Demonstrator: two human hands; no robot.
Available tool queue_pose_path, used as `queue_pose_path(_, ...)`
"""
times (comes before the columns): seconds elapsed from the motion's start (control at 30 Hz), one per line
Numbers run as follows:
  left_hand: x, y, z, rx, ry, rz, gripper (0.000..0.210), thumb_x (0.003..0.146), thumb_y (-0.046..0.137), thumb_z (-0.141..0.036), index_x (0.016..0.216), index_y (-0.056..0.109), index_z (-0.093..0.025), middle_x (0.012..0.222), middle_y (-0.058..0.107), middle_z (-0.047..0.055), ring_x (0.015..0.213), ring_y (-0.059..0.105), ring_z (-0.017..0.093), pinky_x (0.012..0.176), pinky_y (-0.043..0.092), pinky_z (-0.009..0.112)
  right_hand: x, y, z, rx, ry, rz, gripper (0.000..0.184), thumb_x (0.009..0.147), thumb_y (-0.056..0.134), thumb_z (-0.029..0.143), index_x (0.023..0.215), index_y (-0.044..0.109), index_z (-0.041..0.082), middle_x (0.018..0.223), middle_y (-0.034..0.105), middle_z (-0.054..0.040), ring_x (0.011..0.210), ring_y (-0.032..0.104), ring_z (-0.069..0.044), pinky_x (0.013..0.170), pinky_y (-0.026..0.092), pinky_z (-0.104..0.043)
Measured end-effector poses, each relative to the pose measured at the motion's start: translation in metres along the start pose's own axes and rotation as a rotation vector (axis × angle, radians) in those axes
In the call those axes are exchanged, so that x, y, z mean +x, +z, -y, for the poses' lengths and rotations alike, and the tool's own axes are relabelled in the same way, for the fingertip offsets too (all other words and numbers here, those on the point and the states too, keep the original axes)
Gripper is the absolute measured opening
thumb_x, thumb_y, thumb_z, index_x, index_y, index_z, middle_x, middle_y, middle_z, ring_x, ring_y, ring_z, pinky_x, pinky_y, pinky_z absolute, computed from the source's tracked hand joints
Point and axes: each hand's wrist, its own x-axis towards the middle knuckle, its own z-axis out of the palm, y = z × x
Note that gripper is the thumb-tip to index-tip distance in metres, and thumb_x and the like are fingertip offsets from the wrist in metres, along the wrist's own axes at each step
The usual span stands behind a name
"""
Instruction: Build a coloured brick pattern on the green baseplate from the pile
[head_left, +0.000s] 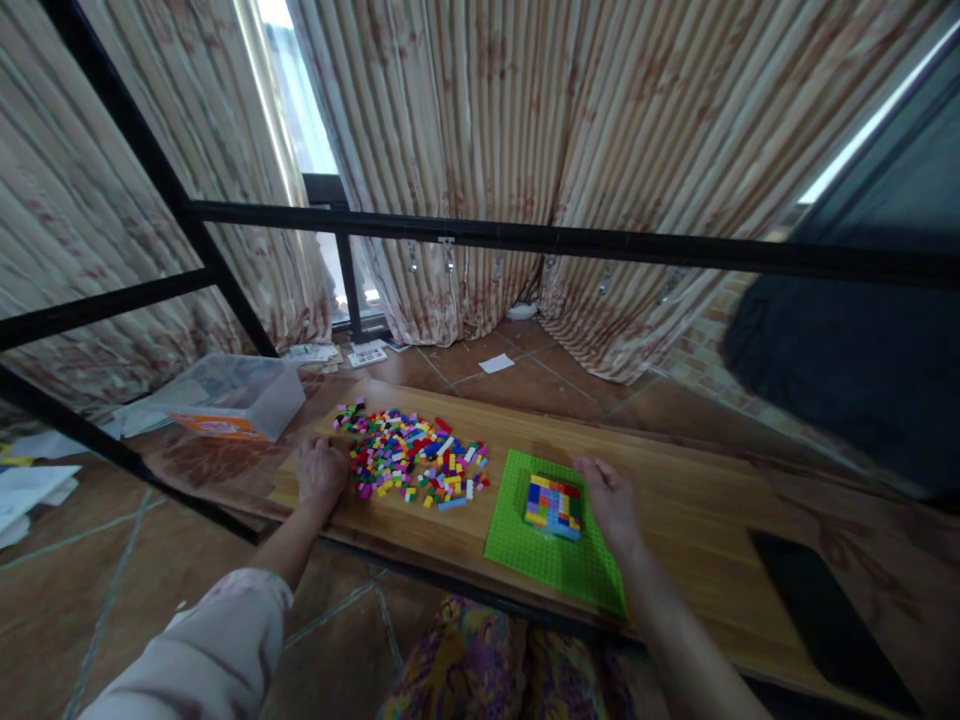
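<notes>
A loose pile of small coloured toy bricks [409, 450] is spread over the left part of the wooden tabletop. Against its left edge rests my left hand [322, 475], fingers curled down; whatever they may hold is hidden. To the right lies a green studded baseplate [514, 540], carrying a low square block of multicoloured bricks [553, 508]. Just right of that block, over the baseplate, is my right hand [611, 500], its thumb and fingers drawn together. I cannot make out anything between them.
A clear plastic box [244, 395] with an orange label stands left of the pile. A black flat panel [829, 610] lies at the right end of the wooden tabletop [697, 510]. A black metal bar [495, 233] crosses ahead, with curtains [480, 120] behind it.
</notes>
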Motion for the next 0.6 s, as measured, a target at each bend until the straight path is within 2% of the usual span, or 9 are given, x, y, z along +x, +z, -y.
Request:
queue_pose_path(0.1,-0.001,-0.001,-0.001,0.006,0.020,-0.015,0.039,0.080,0.039,-0.015,0.102,0.069,-0.004,0.103,0.067,0.024,0.105,0.058,0.036,0.093,0.044,0.050,-0.017,-0.001,-0.006,-0.016,0.043,0.040,0.053,0.075,0.059,0.064,0.090,0.074,0.015,0.089,0.075,-0.0084,0.090,0.067,-0.025,0.086,0.049,-0.038)
queue_pose_path(0.2,-0.001,-0.001,0.000,0.018,0.021,-0.021,0.038,0.080,0.039,-0.016,0.100,0.069,-0.005,0.100,0.066,0.024,0.102,0.059,0.036,0.090,0.045,0.050,-0.029,0.001,-0.014,0.005,0.072,0.029,0.061,0.080,0.051,0.068,0.098,0.073,0.014,0.099,0.075,-0.0096,0.094,0.067,-0.024,0.087,0.050,-0.037)
queue_pose_path(0.33,-0.001,0.000,0.000,0.021,0.036,-0.010,0.035,0.079,0.040,-0.016,0.097,0.070,-0.007,0.098,0.066,0.024,0.102,0.059,0.036,0.090,0.045,0.050,-0.031,0.002,-0.019,0.013,0.086,0.027,0.064,0.081,0.047,0.070,0.100,0.073,0.015,0.099,0.074,-0.0094,0.095,0.066,-0.024,0.086,0.050,-0.036)
queue_pose_path(0.6,-0.003,-0.001,-0.002,0.015,0.031,-0.016,0.034,0.078,0.041,-0.013,0.095,0.069,-0.009,0.099,0.067,0.022,0.101,0.059,0.035,0.090,0.045,0.048,-0.032,0.001,-0.016,-0.015,0.092,0.050,0.064,0.081,0.048,0.069,0.104,0.073,0.015,0.094,0.074,-0.0077,0.083,0.066,-0.021,0.080,0.051,-0.035)
